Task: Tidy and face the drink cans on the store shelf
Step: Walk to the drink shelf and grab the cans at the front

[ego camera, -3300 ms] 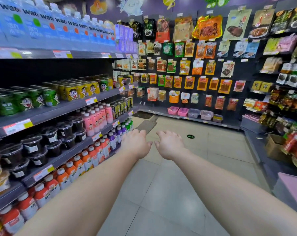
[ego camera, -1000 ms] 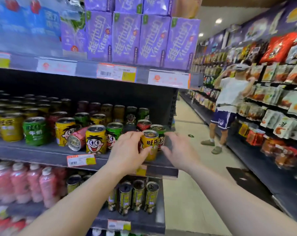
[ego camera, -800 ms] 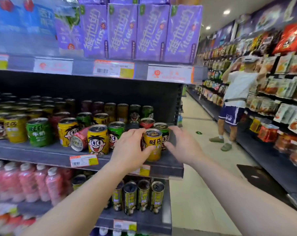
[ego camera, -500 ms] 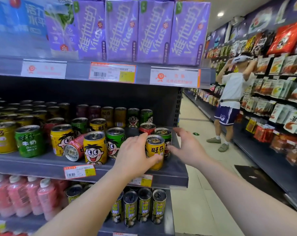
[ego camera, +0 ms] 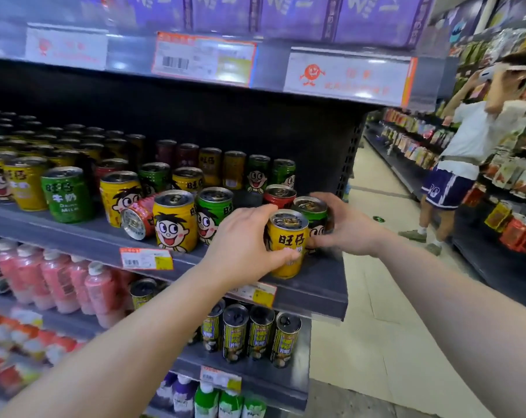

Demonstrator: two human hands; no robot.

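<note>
Yellow, green and red drink cans crowd the grey middle shelf (ego camera: 83, 241). My left hand (ego camera: 240, 245) wraps a yellow can (ego camera: 287, 236) standing at the shelf's front right. My right hand (ego camera: 344, 226) holds the green can (ego camera: 311, 211) just behind it. A red can (ego camera: 279, 194) stands further back. One red can (ego camera: 138, 215) lies on its side between a yellow cartoon-face can (ego camera: 174, 220) and another yellow can (ego camera: 119, 194). A green cartoon-face can (ego camera: 213, 211) stands beside my left hand.
Purple drink cartons (ego camera: 285, 13) fill the shelf above. Pink bottles (ego camera: 59, 282) and dark slim cans (ego camera: 255, 336) sit on the shelf below. A person in a white shirt (ego camera: 473, 146) stands in the aisle to the right, by hanging snack packets (ego camera: 515, 170).
I have walked up to the can shelf. My left hand stays on the yellow can, and my right hand has come in and closed on the green can behind it.
</note>
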